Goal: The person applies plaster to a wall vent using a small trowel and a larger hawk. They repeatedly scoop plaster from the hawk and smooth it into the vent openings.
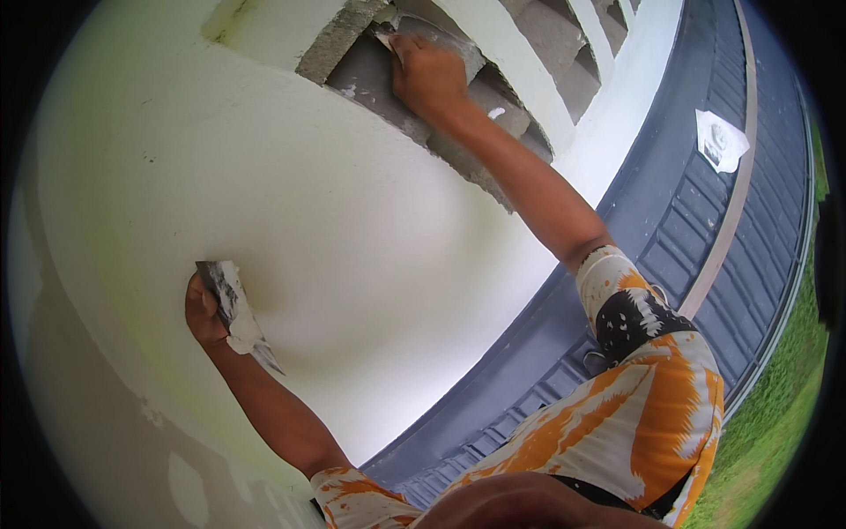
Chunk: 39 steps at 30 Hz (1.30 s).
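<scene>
My left hand [204, 310] is closed round a wide putty knife [231, 304], held in front of the white wall. White filler is smeared thickly over its dark metal blade. Higher up and to the right, my right hand [429, 78] reaches into a rough-edged opening [370, 84] of bare grey concrete in the wall. Its fingers pinch a small scraper [384, 40], of which only a pale, thin end shows; the rest is hidden by the hand. The end is close to the concrete at the top of the opening.
More recessed openings [555, 44] divided by white slanted ribs lie at the upper right. Below the wall runs a dark ribbed roof [696, 220] with a long wooden strip [727, 207]. A white sheet carrying grey material [721, 141] rests there. Grass [775, 397] lies beyond the roof's edge.
</scene>
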### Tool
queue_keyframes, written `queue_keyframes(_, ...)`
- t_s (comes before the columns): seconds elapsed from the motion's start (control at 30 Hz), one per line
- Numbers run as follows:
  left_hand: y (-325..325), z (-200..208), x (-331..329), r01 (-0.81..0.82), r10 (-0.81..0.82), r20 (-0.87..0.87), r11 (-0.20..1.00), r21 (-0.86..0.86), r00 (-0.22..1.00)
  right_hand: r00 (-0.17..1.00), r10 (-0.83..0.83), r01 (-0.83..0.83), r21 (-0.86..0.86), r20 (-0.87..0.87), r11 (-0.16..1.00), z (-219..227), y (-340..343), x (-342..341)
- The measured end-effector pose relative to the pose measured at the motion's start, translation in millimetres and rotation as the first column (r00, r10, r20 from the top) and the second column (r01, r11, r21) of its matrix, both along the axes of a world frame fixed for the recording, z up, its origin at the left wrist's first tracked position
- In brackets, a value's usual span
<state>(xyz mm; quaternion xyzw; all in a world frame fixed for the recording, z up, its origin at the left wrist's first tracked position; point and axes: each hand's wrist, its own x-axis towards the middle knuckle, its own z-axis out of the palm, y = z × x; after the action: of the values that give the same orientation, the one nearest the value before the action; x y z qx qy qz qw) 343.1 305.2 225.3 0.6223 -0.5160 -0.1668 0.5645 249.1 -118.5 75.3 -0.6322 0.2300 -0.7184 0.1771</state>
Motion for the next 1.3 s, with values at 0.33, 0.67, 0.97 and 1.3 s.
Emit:
queue_keyframes(0.33, 11.7, -1.9, 0.2, -0.126, 0.123, 0.08, 0.992, 0.024, 0.989, 0.962, -0.122, 0.119, -0.028, -0.243, 0.992, 0.6, -28.7, -29.7)
queue_keyframes(0.67, 5.1, 3.0, -2.1, -0.023, 0.025, -0.022, 0.997, 0.076, 0.999, 0.938, -0.183, 0.194, 0.01, -0.296, 0.981, 5.1, -30.2, -25.7)
queue_keyframes(0.97, 3.0, 5.6, -6.7, 0.012, -0.003, -0.09, 0.995, 0.099, 0.996, 0.948, -0.167, 0.189, 0.058, -0.271, 0.98, 5.0, -23.3, -29.6)
queue_keyframes(1.3, 10.1, 3.8, 2.2, -0.05, 0.055, -0.042, 0.993, 0.105, 0.998, 0.933, -0.144, 0.177, 0.074, -0.329, 0.981, 9.7, -18.4, -36.8)
